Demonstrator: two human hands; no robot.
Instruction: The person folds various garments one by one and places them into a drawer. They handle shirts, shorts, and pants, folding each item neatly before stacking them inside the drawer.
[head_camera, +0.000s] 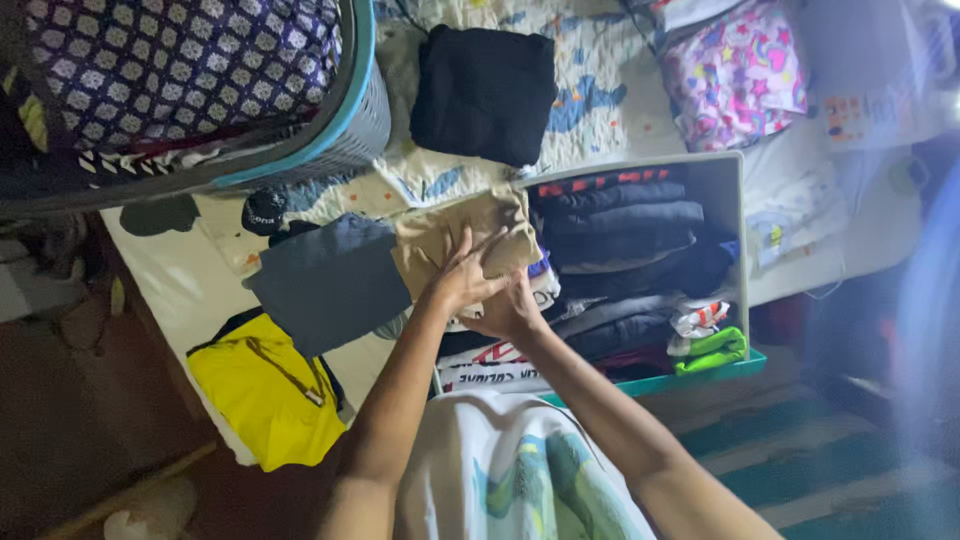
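My left hand (466, 275) lies spread, fingers flat, on a folded tan garment (462, 237) at the left edge of the white storage bin (728, 200) on the bed (600, 110). My right hand (513, 312) curls beneath the garment's near edge, gripping it — its fingers mostly hidden by the cloth. Inside the bin, dark folded clothes (620, 225) stack too closely to count. Three folded pieces lie outside it — one black (484, 92), one grey (325, 280), one yellow (265, 395). A laundry basket (330, 130) is cut off at top left.
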